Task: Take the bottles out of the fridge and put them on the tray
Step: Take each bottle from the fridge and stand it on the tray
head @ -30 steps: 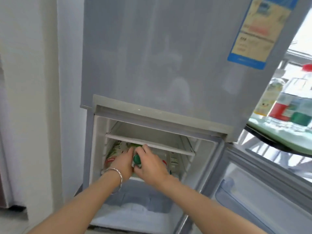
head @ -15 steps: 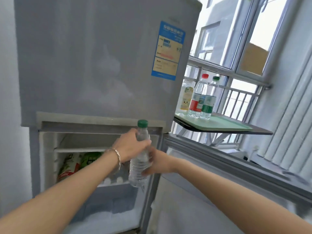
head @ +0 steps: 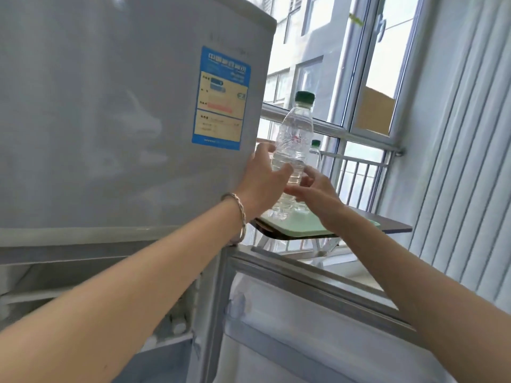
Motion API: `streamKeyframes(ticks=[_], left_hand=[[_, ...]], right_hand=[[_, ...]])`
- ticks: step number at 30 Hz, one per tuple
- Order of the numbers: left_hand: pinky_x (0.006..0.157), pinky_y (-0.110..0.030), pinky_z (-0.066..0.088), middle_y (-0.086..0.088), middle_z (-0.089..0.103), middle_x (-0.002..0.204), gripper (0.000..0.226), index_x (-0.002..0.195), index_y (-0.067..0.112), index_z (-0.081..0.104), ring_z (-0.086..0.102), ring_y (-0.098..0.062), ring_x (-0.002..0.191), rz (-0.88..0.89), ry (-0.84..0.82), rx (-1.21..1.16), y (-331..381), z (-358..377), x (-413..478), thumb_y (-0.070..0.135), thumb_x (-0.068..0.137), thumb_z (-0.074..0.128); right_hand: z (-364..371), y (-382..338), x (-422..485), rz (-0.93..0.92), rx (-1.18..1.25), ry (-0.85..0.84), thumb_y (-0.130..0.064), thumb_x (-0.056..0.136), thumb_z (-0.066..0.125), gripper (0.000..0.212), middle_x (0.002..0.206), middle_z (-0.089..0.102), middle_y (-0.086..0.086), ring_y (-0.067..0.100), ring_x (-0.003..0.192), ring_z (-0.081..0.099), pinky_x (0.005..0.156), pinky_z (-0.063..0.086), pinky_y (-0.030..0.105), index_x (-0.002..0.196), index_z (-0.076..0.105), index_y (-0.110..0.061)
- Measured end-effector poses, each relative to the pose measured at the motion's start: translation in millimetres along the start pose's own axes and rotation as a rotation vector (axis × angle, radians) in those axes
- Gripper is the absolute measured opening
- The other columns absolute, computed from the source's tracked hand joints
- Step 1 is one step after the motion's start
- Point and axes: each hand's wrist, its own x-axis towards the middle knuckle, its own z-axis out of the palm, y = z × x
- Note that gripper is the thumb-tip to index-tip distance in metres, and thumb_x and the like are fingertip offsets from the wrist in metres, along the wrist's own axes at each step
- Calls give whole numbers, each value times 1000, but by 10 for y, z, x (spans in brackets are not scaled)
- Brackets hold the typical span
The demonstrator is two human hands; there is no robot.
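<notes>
Left hand [head: 261, 183] and right hand [head: 313, 193] both grasp clear green-capped water bottle [head: 293, 150] — upright, above green tray [head: 309, 226].

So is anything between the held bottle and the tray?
Nothing visible. The bottle, held by the left hand and right hand, is right over the tray; another bottle stands behind.

1. Head-worn camera looks forward past both outstretched forearms, close to the fridge [head: 110, 120] at left; window [head: 373, 78] and tray [head: 309, 226] lie ahead, right.
</notes>
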Motion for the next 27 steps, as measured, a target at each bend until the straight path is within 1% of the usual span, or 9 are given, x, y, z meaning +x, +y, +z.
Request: streamKeyframes(ticks=[3, 7, 9, 14, 18, 20, 22, 25, 27], left_hand=[[95, -30, 36, -9, 39, 149, 50, 145, 14, 36, 45, -23, 130, -67, -65, 32, -136, 250, 193, 33, 99, 41], [107, -32, 31, -8, 36, 154, 54, 150, 14, 28, 36, -24, 140, -142, -127, 61, -426, 474, 323, 39, 103, 29], [102, -31, 34, -9, 44, 148, 52, 147, 15, 34, 43, -25, 135, -194, -145, 56, -579, 532, 379, 41, 102, 28], [112, -43, 35, -9, 49, 144, 59, 145, 16, 36, 46, -28, 133, -278, -178, 76, -808, 539, 532, 50, 97, 31], [115, -43, 30, -9, 42, 150, 68, 148, 14, 32, 41, -28, 138, -312, -209, 75, -764, 492, 584, 53, 92, 33], [116, -39, 28, -10, 34, 155, 63, 150, 12, 28, 35, -27, 141, -316, -233, 118, -688, 465, 517, 48, 98, 31], [114, -38, 29, -10, 35, 154, 60, 149, 11, 28, 36, -27, 141, -294, -251, 187, -646, 427, 423, 46, 100, 30], [104, -35, 38, -10, 49, 143, 48, 140, 12, 39, 49, -27, 128, -212, -264, 249, -514, 305, 231, 40, 102, 30], [102, -33, 37, -13, 47, 145, 50, 144, 10, 34, 46, -28, 131, -183, -271, 316, -384, 135, 53, 38, 103, 27]], right_hand=[[13, 184, 293, 12, 12, 56, -19, 78, 77, 73, 87, 58, 9, 19, 78, 58, 72, 51, 31, 139, 42, 1], [156, 494, 561, 51, -34, 34, -11, 82, 69, 39, 95, 64, 15, 28, 87, 62, 76, 55, 34, 117, 55, 0], [223, 640, 653, 67, -44, -10, -12, 84, 68, 30, 93, 65, 8, 24, 87, 63, 79, 54, 33, 111, 58, -4], [312, 775, 842, 94, -2, -78, -7, 87, 64, 29, 96, 67, 9, 19, 81, 59, 75, 50, 30, 116, 59, -9], [369, 799, 928, 129, 1, -68, -8, 85, 67, 47, 105, 69, 14, 17, 78, 60, 71, 51, 29, 131, 57, -10], [396, 792, 927, 150, -3, -56, -12, 83, 70, 63, 120, 65, 12, 22, 99, 63, 88, 54, 38, 141, 45, -9], [433, 721, 837, 141, -15, 40, -19, 80, 74, 86, 132, 56, 12, 29, 120, 56, 102, 48, 48, 150, 25, -15], [434, 539, 574, -2, -89, 262, -15, 82, 74, 78, 106, 60, 6, 25, 100, 62, 91, 53, 44, 146, 29, -12], [463, 375, 309, -133, -149, 281, -8, 82, 72, 68, 94, 58, 2, 19, 84, 61, 82, 55, 39, 139, 37, -10]])
